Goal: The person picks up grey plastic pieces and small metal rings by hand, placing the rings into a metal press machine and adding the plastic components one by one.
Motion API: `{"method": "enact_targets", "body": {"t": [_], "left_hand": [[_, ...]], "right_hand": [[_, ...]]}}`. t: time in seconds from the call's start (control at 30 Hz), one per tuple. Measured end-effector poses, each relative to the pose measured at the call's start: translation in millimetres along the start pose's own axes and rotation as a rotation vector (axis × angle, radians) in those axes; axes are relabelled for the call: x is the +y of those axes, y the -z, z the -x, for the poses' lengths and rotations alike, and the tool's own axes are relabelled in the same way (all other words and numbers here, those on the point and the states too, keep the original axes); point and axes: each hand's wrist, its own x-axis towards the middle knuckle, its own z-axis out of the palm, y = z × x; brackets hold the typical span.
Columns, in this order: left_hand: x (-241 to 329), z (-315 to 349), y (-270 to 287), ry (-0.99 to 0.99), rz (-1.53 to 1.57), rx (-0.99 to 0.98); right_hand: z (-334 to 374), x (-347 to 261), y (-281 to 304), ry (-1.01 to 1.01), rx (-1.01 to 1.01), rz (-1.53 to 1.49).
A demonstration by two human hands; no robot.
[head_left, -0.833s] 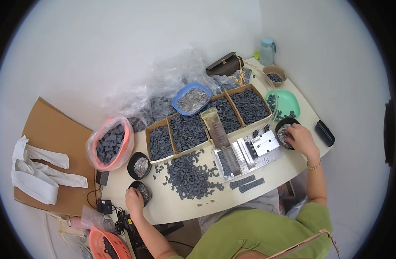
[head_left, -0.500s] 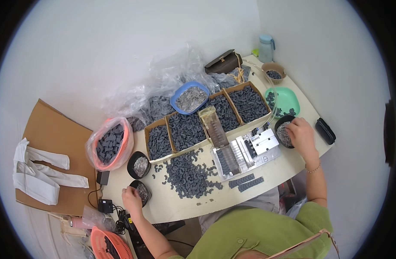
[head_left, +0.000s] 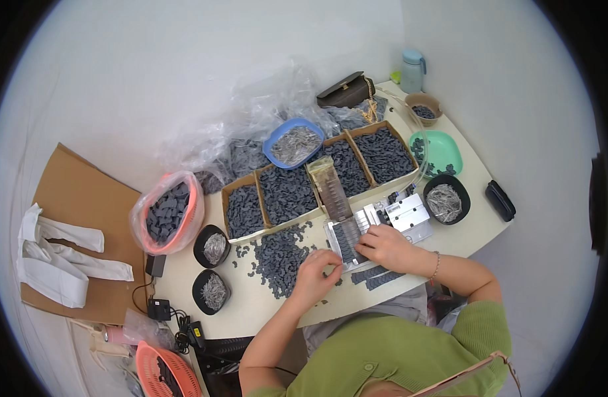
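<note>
My left hand point(head_left: 314, 272) is at the near left corner of a metal fixture point(head_left: 408, 213), thumb and fingers pinched together. Across the fixture's front reaches my right hand point(head_left: 388, 249), its fingertips closed down at a row of dark grey pieces point(head_left: 347, 239) set in it. Whatever either pinch holds is too small to make out. Left of the fixture spreads a heap of loose dark grey pieces point(head_left: 277, 263). Two assembled dark strips point(head_left: 376, 278) lie by the table's near edge, partly under my right wrist. A black bowl point(head_left: 467, 200) of thin metal pins stands right of the fixture.
Two more black bowls point(head_left: 199, 247) of pins stand at the left. Behind the heap, a divided cardboard box point(head_left: 277, 227) holds grey pieces, with a blue tray point(head_left: 268, 145) of pins on it. A green tray point(head_left: 445, 147) and a black case point(head_left: 500, 201) lie at the right.
Both hands have left the black bowls: my left moved right to the fixture, my right moved left onto it. The bowls' pins are now uncovered.
</note>
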Motion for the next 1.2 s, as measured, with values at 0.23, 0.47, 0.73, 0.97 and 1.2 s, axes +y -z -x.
{"method": "enact_targets", "body": {"t": [0.23,0.47,0.73,0.97,1.2], "left_hand": [[-5,-17,-34,-0.046,-0.267,0.044],[-1,-18,1,-0.013,-0.379,0.152],[-83,0,154,0.189,-0.791,0.439],[-130,29,207,0.401,-0.890,0.147],[-132,24,211,0.542,-0.847,0.119]], "right_hand": [[11,-1,13,-0.079,-0.012,-0.018],[16,-17,15,0.019,-0.036,0.120],[1,-30,16,0.122,-0.071,0.252],[-15,-7,14,0.064,-0.222,0.029],[-157,102,27,-0.180,0.145,-0.063]]}}
